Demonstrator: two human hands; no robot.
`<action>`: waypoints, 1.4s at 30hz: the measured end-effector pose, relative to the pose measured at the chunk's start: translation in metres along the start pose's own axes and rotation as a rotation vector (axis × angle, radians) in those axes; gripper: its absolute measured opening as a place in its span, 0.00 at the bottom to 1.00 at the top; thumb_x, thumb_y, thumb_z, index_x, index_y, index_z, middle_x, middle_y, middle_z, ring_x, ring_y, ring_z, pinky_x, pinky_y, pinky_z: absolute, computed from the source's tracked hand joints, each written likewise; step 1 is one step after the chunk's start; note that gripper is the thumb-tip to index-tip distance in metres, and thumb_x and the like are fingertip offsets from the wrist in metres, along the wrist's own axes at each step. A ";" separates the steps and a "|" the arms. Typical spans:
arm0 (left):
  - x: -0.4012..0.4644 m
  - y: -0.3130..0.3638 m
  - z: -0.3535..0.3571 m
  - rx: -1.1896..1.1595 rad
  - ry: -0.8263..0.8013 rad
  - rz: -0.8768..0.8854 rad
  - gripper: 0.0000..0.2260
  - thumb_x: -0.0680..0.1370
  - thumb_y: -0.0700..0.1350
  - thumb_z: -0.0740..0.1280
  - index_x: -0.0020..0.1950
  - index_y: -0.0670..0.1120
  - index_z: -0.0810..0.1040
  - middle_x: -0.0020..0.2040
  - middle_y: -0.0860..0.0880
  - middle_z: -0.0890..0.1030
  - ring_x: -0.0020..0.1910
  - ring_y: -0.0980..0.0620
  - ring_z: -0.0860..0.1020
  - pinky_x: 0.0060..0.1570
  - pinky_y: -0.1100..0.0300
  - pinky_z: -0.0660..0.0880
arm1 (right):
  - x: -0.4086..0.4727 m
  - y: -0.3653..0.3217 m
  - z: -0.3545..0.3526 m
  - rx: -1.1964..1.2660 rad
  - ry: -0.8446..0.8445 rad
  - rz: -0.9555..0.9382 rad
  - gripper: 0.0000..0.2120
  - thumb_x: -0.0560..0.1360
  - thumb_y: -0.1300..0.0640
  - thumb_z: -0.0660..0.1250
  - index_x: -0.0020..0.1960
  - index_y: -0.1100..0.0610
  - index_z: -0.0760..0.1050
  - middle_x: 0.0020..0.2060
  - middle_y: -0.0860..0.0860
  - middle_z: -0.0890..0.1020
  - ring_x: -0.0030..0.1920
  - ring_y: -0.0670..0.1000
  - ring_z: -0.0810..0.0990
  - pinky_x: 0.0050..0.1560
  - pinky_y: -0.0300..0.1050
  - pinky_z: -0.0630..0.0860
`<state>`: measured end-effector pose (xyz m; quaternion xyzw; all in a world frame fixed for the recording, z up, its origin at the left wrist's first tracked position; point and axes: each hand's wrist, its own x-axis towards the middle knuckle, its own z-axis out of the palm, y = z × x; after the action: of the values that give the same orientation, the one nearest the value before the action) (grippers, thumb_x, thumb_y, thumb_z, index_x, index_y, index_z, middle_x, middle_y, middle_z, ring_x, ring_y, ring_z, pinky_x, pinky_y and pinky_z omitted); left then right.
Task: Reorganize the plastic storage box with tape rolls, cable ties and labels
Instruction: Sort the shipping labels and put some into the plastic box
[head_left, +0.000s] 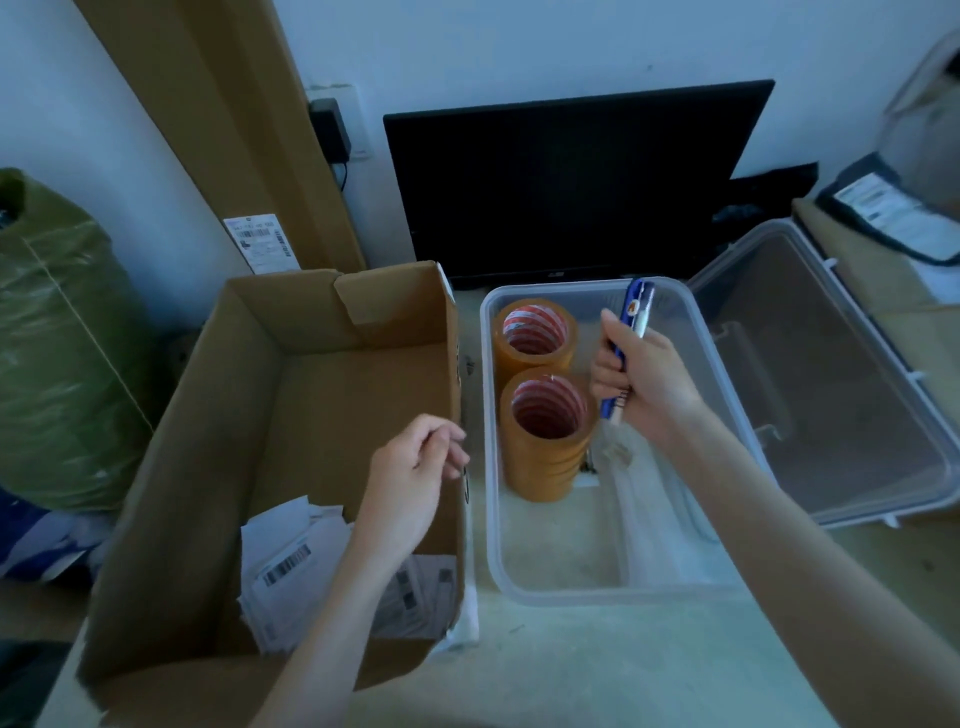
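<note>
A clear plastic storage box (561, 587) stands on the table in the middle. Two stacks of brown tape rolls (545, 431) stand upright in its left half, one behind the other. A clear bag of white cable ties (660, 525) lies along its right side. My right hand (644, 384) is above the box and grips a blue and white packet (631, 332) held upright. My left hand (415, 478) hovers over the right wall of an open cardboard box (311, 405), fingers loosely curled, holding nothing. Printed labels (296, 566) lie in the cardboard box's near corner.
The storage box's clear lid (841, 395) lies open-side up to the right. A black monitor (571, 176) leans on the wall behind. A green wrapped bundle (57, 343) sits at the left, and a tall cardboard panel (249, 130) stands against the wall.
</note>
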<state>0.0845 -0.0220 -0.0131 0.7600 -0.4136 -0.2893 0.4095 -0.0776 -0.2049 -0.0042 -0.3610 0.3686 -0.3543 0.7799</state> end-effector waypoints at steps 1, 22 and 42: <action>0.001 -0.002 0.000 0.003 0.009 -0.009 0.09 0.82 0.44 0.58 0.48 0.52 0.76 0.40 0.53 0.80 0.39 0.62 0.78 0.39 0.70 0.73 | 0.013 0.001 -0.010 -0.101 0.056 0.021 0.16 0.80 0.57 0.62 0.35 0.54 0.61 0.24 0.47 0.61 0.21 0.45 0.59 0.20 0.37 0.59; 0.002 -0.026 -0.001 -0.089 0.004 -0.191 0.09 0.81 0.42 0.59 0.49 0.52 0.78 0.45 0.52 0.80 0.45 0.55 0.78 0.42 0.66 0.72 | 0.060 0.057 -0.070 -0.567 0.307 0.332 0.20 0.82 0.49 0.55 0.70 0.58 0.65 0.62 0.55 0.73 0.62 0.57 0.73 0.62 0.53 0.70; -0.026 -0.058 -0.082 0.233 0.002 -0.170 0.08 0.81 0.46 0.60 0.58 0.52 0.75 0.51 0.58 0.77 0.51 0.60 0.75 0.42 0.71 0.66 | -0.076 0.049 0.067 -0.591 -0.309 -0.180 0.09 0.76 0.71 0.63 0.45 0.59 0.78 0.35 0.52 0.83 0.37 0.46 0.82 0.43 0.37 0.78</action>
<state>0.1584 0.0506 -0.0192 0.8351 -0.3780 -0.2722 0.2927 -0.0445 -0.0984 0.0113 -0.6518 0.2994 -0.2407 0.6539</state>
